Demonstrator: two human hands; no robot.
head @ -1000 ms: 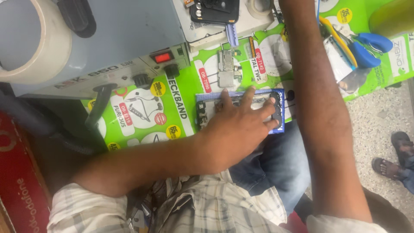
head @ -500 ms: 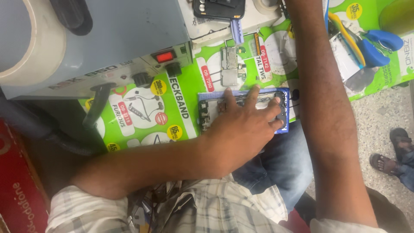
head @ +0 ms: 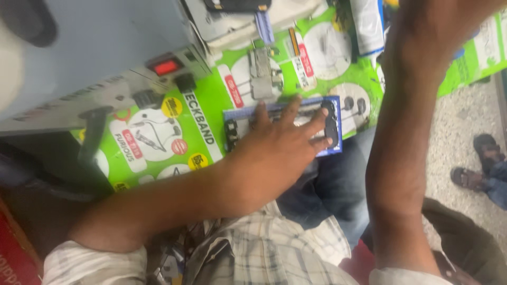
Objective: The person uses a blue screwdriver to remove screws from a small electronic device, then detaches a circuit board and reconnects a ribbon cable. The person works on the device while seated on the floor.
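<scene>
My left hand (head: 285, 142) lies flat with spread fingers on a dark opened phone (head: 331, 122), pressing it down. The phone rests on a blue-edged pad (head: 338, 149) at the near edge of a bench covered with green printed sheet (head: 211, 100). My right arm rises on the right side of the view. My right hand (head: 438, 29) is up at the top right, above the bench, blurred, with its fingers cut off by the frame edge. What it holds, if anything, is hidden.
A grey machine box with a red switch (head: 166, 67) and a black lever (head: 92, 134) fills the upper left. A small metal part (head: 261, 74) and a white cylinder (head: 369, 24) lie beyond the pad. A sandalled foot (head: 488, 158) stands on the speckled floor at right.
My left hand stays pressed on the phone. My right hand has come down from beyond the top edge into view, and the view has shifted closer to the bench.
</scene>
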